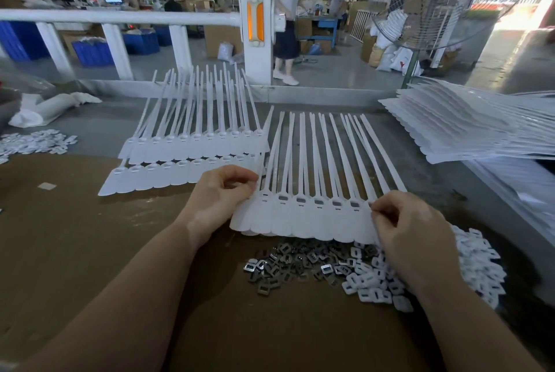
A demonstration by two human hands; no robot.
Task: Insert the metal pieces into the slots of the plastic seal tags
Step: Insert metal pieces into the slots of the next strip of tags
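Wide table (99, 128) carrying a brown cardboard sheet (90, 251) across its near part. At far right, a thick stack of white tag sheets (468, 128); at centre left, two overlapping finished rows of tags (192, 158) with tails fanned away. In the middle, a joined strip of plastic seal tags (303, 218), tails pointing away, lower edge just above the metal pieces (288, 263); several slots showing grey metal inserts. Right of those, touching them, a heap of white plastic caps (468, 269). Left hand (222, 194) curled, grip pinching the strip's left end. Right hand (411, 230) curled, fingertips (375, 209) pinching at the strip's rightmost tag; whatever sits between them too small to tell
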